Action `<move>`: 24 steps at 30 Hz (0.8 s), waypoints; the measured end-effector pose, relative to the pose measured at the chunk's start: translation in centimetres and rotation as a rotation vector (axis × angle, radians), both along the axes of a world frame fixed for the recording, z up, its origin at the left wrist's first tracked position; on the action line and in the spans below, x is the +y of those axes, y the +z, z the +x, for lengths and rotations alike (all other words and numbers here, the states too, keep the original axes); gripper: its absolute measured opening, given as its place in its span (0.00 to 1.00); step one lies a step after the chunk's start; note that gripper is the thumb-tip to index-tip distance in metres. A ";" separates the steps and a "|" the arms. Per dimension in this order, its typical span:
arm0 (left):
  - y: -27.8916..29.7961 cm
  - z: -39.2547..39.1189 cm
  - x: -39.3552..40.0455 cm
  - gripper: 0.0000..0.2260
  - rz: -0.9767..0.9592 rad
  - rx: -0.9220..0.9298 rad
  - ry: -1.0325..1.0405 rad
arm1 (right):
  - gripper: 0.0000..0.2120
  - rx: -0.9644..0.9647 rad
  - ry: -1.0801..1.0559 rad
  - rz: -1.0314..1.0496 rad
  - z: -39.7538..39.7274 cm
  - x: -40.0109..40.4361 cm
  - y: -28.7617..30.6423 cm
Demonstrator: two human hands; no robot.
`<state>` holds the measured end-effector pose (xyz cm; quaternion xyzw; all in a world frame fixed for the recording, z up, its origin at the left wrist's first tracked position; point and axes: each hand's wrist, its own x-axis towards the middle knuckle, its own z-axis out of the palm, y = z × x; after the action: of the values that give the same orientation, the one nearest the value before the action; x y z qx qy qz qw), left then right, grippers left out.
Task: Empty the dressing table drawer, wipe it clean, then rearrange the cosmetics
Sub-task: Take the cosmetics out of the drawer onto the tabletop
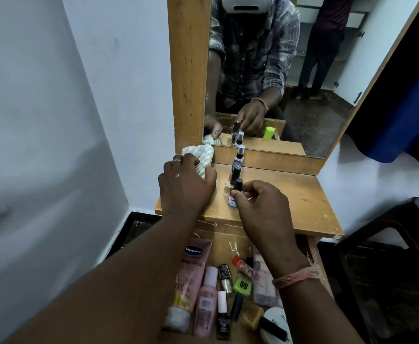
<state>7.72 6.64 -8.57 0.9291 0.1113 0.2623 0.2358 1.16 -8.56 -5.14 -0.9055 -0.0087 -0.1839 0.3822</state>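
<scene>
My left hand [187,184] rests on a white cloth [199,155] at the back left of the wooden dressing table top [300,194]. My right hand [260,204] pinches a small bottle with a black cap [235,192], standing it on the table top. Behind it stand a dark bottle [235,171], a clear spray bottle [239,155] and a small clear bottle [226,188]. Below, the open drawer [222,238] holds several cosmetics: a pink Vaseline tube [188,274], a pink bottle [206,299], nail polishes [222,316], a green bottle [243,284] and a white round jar [275,316].
A mirror [310,70] in a wooden frame stands behind the table top and reflects me and another person standing behind. A pale wall is to the left. A blue curtain [407,108] hangs at the right, with a dark stool [389,256] below it.
</scene>
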 end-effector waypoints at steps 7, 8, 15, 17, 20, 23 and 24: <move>0.0 0.0 0.0 0.21 -0.004 0.017 0.001 | 0.08 0.060 -0.016 0.125 -0.9 0.3 -0.1; 0.1 0.0 0.0 0.21 -0.004 0.017 0.000 | 0.09 0.046 -0.027 0.125 -1.3 0.2 0.1; 0.3 -0.2 -0.1 0.20 -0.007 0.012 0.002 | 0.10 0.421 0.107 -0.266 -5.1 0.2 -4.4; 0.2 -0.3 -0.1 0.20 -0.012 0.014 0.004 | 0.06 0.429 0.141 -0.404 -5.3 0.6 -6.5; 0.2 -0.3 -0.1 0.20 -0.009 0.010 0.003 | 0.01 0.435 0.178 -0.422 -5.5 1.2 -7.4; 0.2 -0.3 -0.1 0.20 -0.005 0.017 -0.001 | 0.03 0.483 0.191 -0.371 -5.4 1.5 -7.1; 0.2 -0.3 0.0 0.20 -0.008 0.016 0.000 | 0.04 0.505 0.192 -0.341 -5.3 1.5 -6.8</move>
<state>7.40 6.60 -8.39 0.9302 0.1140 0.2545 0.2386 -4.18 -7.03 -11.96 -0.9686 -0.0298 0.0879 0.2307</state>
